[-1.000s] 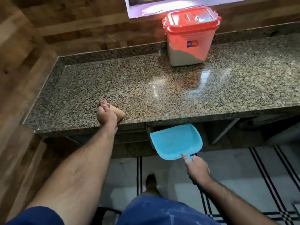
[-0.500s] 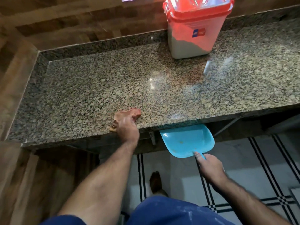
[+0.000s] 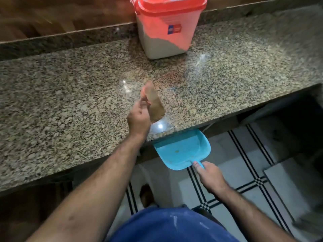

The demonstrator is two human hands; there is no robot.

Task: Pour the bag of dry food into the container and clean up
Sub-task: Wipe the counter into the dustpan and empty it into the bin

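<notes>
2 hands are sharing the cleanup: the left hand (image 3: 139,117) is gripping a brown cloth (image 3: 154,103) over the granite counter (image 3: 70,95), while the right hand (image 3: 210,175) is clasping a blue dustpan (image 3: 183,149) just below the edge. Beyond both, the lidded red container (image 3: 167,27) is sitting filled. Seemingly, sweeping crumbs toward the dustpan comes next.

Bare forearms, blue paint-flecked shorts (image 3: 167,226), dark shoe (image 3: 146,194)
</notes>
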